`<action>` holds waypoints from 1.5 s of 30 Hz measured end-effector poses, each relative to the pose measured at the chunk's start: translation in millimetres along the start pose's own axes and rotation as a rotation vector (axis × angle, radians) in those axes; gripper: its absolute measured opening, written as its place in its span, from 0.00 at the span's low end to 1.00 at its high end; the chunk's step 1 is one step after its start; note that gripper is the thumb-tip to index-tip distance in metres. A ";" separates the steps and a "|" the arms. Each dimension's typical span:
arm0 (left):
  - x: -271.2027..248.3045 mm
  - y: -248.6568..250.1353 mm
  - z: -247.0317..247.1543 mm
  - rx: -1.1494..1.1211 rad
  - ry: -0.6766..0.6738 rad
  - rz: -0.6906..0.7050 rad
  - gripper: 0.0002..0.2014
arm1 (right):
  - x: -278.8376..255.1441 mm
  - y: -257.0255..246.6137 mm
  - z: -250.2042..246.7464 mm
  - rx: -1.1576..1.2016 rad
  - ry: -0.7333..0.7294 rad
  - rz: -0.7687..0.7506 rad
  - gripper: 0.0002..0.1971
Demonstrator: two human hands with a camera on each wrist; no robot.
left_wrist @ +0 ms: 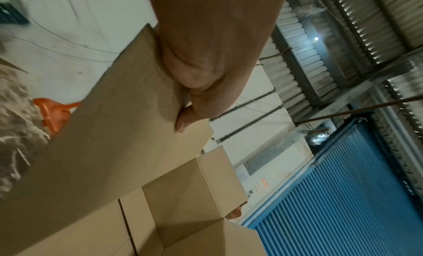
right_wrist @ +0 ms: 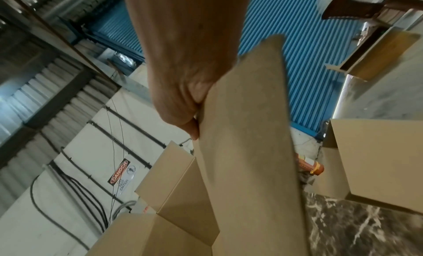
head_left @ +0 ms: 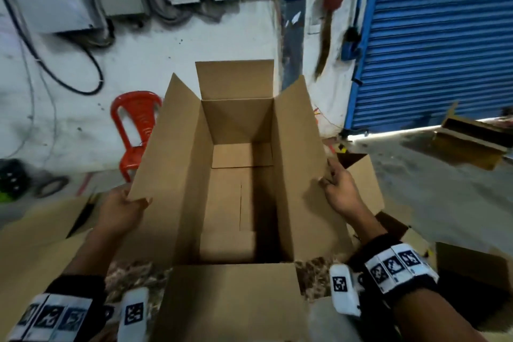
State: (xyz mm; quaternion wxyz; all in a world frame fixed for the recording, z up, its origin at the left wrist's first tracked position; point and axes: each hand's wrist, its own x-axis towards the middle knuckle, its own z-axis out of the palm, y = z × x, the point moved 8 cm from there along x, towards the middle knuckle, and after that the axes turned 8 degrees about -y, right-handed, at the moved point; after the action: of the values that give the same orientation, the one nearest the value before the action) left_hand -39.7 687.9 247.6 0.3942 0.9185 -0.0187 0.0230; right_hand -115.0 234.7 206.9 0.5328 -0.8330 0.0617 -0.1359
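Cardboard is pinched on both sides: the left hand (head_left: 122,209) presses its thumb (left_wrist: 183,123) onto the left flap (head_left: 166,147), and the right hand (head_left: 340,189) curls round the edge of the right flap (head_left: 301,147). Between them the box (head_left: 238,122) stands upright, open and empty, its bottom flaps folded in. The step looks like spreading the top flaps. Next, folding them outward calls for even pressure from both hands.

Head camera above the near end of the cardboard box (head_left: 238,125), looking forward and down into it. Left wrist camera sits tight against the left flap (left_wrist: 114,133), tilted upward; right wrist camera hugs the right flap (right_wrist: 247,151). All three share the box's far end and the blue shutter (head_left: 433,41) beyond it.
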 end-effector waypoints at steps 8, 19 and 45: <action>26.6 -55.8 -26.5 -0.112 0.072 -0.101 0.16 | 8.3 -15.1 69.4 -0.019 -0.238 0.128 0.30; 29.9 -134.2 16.9 0.759 -0.064 0.258 0.23 | -26.6 67.6 120.5 0.238 0.246 0.448 0.03; 51.2 -144.7 60.5 -0.605 -0.660 -0.038 0.35 | 33.3 -150.7 276.0 -0.581 0.060 -0.160 0.21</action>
State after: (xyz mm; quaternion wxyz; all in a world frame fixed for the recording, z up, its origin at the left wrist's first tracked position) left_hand 20.6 742.8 104.3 0.6184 0.7203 -0.1324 -0.2851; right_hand -8.9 530.8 239.4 0.2575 -0.9484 0.0480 -0.1787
